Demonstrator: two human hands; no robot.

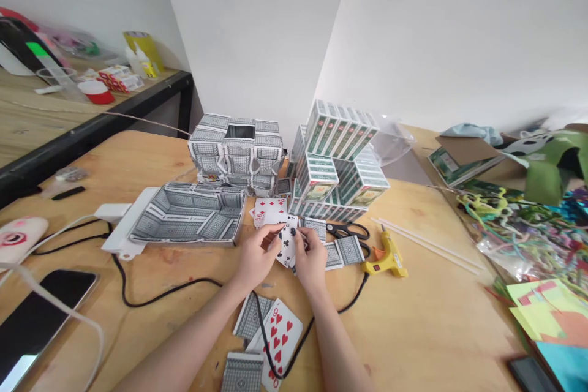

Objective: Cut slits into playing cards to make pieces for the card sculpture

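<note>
My left hand (pixel 261 254) and my right hand (pixel 311 257) meet at the middle of the table, thumbs and fingers pinching a playing card (pixel 285 246) with black clubs between them. Just behind them lie face-up red diamond cards (pixel 270 205). Face-down cards (pixel 350 250) rest to the right, beside black scissors (pixel 351 231) and a yellow glue gun (pixel 388 257). Closer to me, a nine of hearts card (pixel 280 334) lies under the black cord, near more face-down cards (pixel 242 372). A shallow tray made of cards (pixel 190 239) stands left of my hands.
A box-like structure of cards (pixel 236 156) and stacked card packs (pixel 337 165) stand at the back. Clear glue sticks (pixel 432 245) lie right. A phone (pixel 43 318) is at left, with cords nearby. Coloured paper (pixel 546 312) and craft bits (pixel 528 226) crowd the right edge.
</note>
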